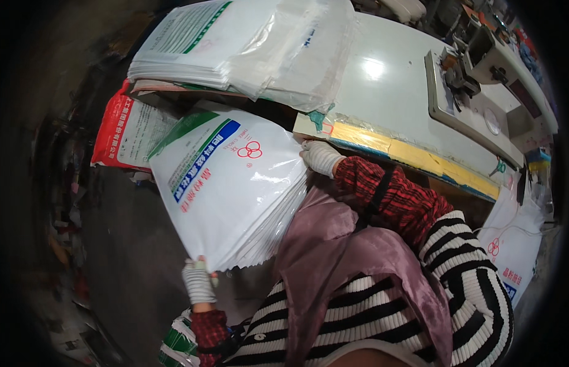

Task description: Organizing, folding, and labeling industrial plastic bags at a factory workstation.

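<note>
While one red and white bag [122, 125] sits at the far left, the left hand [199, 281], in a striped glove, has its fingers closed on the near corner of one tilted pile of white bags [229, 177]. That pile (too many bags to count) is between the two hands. One other stack [254, 46] lies beyond it, at the left end of the surface [388, 67]. The right hand [321, 158], in a striped glove too, grips the pile's right corner with bent fingers; some fingertips are hidden. Farther right, one white machine [508, 67] stands on the surface, and at least one white bag with red rings [503, 235] is below.
</note>
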A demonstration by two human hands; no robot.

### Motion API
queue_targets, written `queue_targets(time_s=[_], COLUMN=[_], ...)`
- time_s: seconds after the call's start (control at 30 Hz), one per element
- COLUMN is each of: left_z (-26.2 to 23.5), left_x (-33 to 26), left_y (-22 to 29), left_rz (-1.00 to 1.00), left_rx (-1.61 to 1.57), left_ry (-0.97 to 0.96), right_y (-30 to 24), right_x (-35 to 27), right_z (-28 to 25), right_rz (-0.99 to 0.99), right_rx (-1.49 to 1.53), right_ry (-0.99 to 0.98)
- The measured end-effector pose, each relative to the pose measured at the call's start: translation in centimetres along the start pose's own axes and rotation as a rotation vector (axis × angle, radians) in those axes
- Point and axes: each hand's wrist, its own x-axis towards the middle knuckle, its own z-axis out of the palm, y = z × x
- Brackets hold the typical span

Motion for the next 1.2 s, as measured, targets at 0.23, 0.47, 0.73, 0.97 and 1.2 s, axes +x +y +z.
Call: queue_targets(time_s=[0.23,0.47,0.73,0.97,1.2], left_z=[3.1,9.3,29.6,34.3,32.7], left_x=[9.9,6.1,5.8,3.8,4.1], left_y=[-21.5,-14.2,-12.5,-12.0,-10.3], left_rz=[0.434,-0.603,-0.6,-0.534,-0.448], left_rx=[0.268,-0.202,0.304,0.543,0.561], left_ry=[-0.049,-0.821,-1.286,-1.33,-1.17], right_y=[2.4,14.4,14.8,37.5,45.9], right_x=[0.8,2.6,-14.8,-37.3,-40.2], right_z=[1.9,5.6,-2.7,7.4,10.9], right_rz=[0.101,0.005,0.043,0.834,1.235], right_rx=[0.255,0.621,0.706,0.449,0.202], right_ry=[-0.061,0.172,0.086,0.752,1.164])
